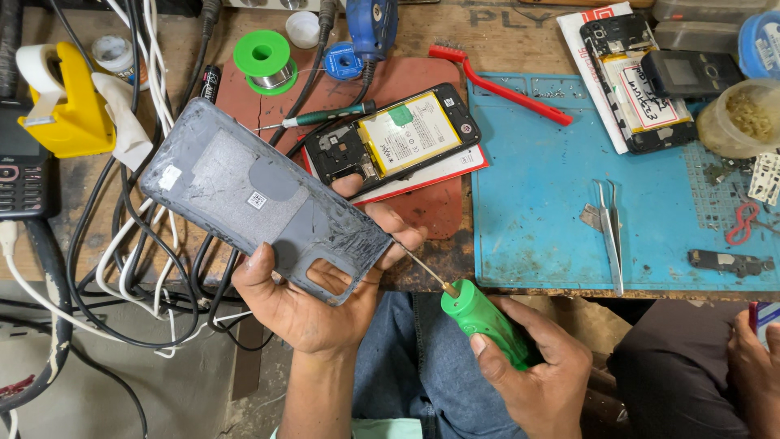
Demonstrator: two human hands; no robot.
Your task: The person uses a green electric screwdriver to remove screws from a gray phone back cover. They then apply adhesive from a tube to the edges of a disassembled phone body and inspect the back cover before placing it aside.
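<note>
My left hand point(313, 301) holds a grey phone back cover point(260, 195) with its inner side up, tilted up to the left over the bench edge. My right hand point(540, 374) grips a green-handled screwdriver point(483, 321); its thin shaft points up-left and its tip meets the cover's lower right edge beside my left fingers. Behind the cover, an opened phone point(394, 138) with a yellow battery lies on a red-brown mat point(431, 211).
A blue work mat point(544, 187) holds tweezers point(609, 236), a red brush point(500, 85) and small parts. A second opened phone point(634, 81), a green solder spool point(264, 61), a small green screwdriver point(325, 118), a yellow tape dispenser point(61, 102) and tangled cables point(138, 260) surround it. Another person's hand point(756, 366) shows at right.
</note>
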